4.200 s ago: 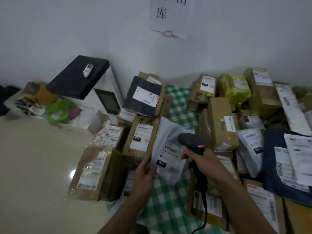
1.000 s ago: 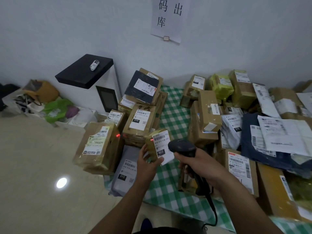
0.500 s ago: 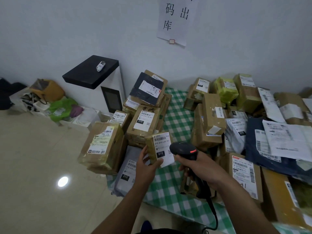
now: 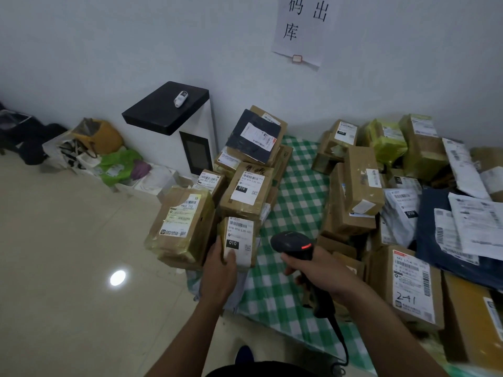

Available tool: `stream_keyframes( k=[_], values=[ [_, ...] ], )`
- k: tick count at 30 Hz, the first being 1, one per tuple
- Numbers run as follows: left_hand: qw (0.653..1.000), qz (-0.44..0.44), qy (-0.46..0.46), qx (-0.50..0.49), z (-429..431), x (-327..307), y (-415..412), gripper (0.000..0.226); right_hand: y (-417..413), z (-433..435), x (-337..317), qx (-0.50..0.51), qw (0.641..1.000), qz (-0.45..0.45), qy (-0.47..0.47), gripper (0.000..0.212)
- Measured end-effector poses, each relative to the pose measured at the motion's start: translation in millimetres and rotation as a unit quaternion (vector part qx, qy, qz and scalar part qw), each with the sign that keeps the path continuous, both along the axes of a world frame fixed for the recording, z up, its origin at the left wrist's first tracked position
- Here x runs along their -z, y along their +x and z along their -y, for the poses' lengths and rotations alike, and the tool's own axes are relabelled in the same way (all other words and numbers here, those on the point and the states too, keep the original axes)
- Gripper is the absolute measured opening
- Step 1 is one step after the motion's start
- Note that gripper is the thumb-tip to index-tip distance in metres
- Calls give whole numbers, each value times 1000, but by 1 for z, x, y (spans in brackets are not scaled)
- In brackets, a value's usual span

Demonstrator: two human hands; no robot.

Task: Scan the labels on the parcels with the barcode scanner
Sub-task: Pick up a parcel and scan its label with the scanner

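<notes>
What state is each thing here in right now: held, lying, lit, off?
small parcel, held, label facing the camera
left hand, grips the small parcel
barcode scanner, red light lit
right hand, grips the barcode scanner
machine screen, dark
paper sign, stuck on the wall

Left hand (image 4: 219, 270), just left of barcode scanner (image 4: 292, 242): fingers clasp small parcel (image 4: 241, 235), thumb on its face. Right hand (image 4: 319, 270) wraps scanner handle. Left forearm (image 4: 187, 338) and right forearm (image 4: 386, 333) extended forward.

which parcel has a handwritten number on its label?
The brown box beside the right forearm: its white label carries a handwritten 241, which no other visible label shows.
</notes>
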State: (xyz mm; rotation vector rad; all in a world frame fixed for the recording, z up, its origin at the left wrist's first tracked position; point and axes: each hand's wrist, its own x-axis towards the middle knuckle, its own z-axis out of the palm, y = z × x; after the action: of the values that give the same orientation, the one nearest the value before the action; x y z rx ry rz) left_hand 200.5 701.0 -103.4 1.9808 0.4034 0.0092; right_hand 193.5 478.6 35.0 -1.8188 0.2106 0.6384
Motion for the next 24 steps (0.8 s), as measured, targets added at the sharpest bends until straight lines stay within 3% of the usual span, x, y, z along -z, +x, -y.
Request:
stream_keyframes(
  k=[5,8,11,15,21,24],
  values=[
    [986,35,158,-28,15,-9,-5,55,0,-3,4,-2,1000,-3,4,16],
    [962,16,269,37,23,-12,-7,75,-2,-1,8,9,1000,-3,4,24],
    [950,-49,294,89,23,-6,-1,68,-4,2,12,20,1000,-4,9,24],
    [940,-6,315,130,19,-4,0,49,-3,9,13,36,999,-9,13,17],
    [930,20,340,139,22,-10,5,61,1,27,5,93,995,-7,20,19],
    [948,54,268,164,50,-35,18,62,5,45,-2,144,989,-3,27,23]
  ],
)
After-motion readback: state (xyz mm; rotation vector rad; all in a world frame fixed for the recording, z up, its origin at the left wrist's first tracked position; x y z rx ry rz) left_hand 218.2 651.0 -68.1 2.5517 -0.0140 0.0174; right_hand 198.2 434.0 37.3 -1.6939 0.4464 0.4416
